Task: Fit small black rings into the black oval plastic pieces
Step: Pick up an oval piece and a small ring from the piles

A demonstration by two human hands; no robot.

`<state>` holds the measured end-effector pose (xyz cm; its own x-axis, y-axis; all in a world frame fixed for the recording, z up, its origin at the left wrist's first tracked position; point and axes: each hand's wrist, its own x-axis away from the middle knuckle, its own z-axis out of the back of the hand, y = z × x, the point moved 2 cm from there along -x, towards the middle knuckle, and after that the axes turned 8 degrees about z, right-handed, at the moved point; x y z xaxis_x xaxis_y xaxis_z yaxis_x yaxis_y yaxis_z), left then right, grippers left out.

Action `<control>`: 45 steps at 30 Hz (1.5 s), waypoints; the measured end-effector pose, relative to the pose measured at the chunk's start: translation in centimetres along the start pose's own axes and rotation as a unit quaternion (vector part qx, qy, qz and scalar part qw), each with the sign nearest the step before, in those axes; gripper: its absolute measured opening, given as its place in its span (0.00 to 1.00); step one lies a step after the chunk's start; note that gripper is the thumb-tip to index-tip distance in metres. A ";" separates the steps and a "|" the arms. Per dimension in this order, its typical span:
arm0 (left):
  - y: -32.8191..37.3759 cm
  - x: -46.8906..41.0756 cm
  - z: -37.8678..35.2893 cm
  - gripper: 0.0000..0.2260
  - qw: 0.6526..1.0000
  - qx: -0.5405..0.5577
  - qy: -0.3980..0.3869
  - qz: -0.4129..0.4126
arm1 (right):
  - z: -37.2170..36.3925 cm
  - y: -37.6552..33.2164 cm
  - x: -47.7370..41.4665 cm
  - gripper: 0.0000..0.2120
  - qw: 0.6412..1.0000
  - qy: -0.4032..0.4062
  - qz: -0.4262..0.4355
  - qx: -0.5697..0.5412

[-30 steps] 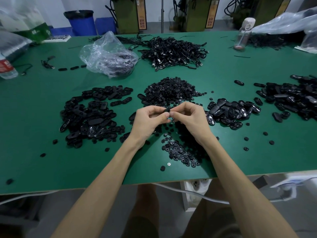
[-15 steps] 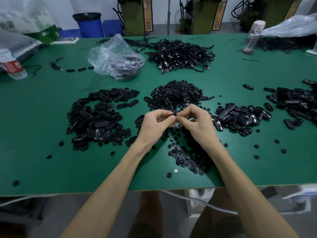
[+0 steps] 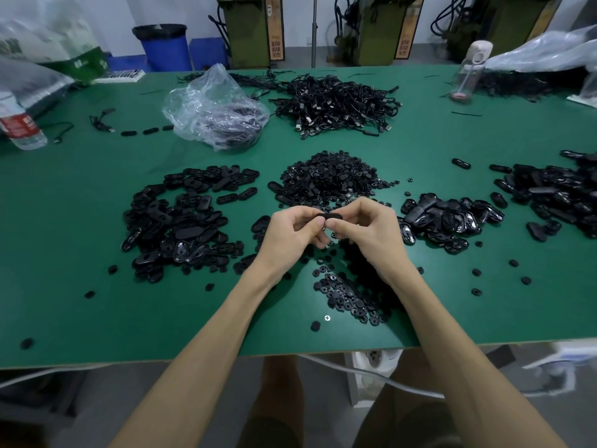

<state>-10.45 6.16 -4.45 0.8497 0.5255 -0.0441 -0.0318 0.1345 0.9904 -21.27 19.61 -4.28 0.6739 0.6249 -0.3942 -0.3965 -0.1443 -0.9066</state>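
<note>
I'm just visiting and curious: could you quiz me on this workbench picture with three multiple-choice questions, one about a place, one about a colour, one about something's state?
1. Where is the clear plastic bag? A) just left of the cable pile B) on the floor C) under the hands
2. What colour is the table? A) red B) green C) white
3. The oval piece is: A) lying on the table B) pinched between the left hand and right hand C) in a box
Answers: 1 A, it sits beside the cables; 2 B, its top is green; 3 B, both hands' fingers grip it above the table.
</note>
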 end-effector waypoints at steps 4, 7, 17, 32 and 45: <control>0.0 0.0 -0.2 0.06 0.998 -0.055 0.007 -0.017 | 0.2 0.2 0.1 0.07 0.999 0.013 -0.011 -0.041; 0.0 0.1 -0.1 0.06 0.998 -0.053 0.016 -0.009 | 0.2 0.2 0.0 0.06 0.998 0.015 -0.012 -0.065; 0.1 0.1 -0.2 0.04 0.998 -0.064 0.018 0.006 | 0.0 0.1 0.0 0.04 0.999 0.003 -0.010 -0.044; 0.4 0.3 0.1 0.03 0.997 -0.061 0.003 -0.037 | 0.3 0.2 0.1 0.05 0.997 0.009 -0.017 -0.079; 0.9 0.3 -0.2 0.03 0.984 -0.132 0.061 -0.099 | 0.8 0.2 0.3 0.04 0.990 0.012 -0.058 -0.130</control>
<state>-10.32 6.62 -3.64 0.7843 0.5609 -0.2650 -0.0209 0.4509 0.8924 -21.63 20.37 -4.51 0.7218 0.6302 -0.2861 -0.1436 -0.2679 -0.9527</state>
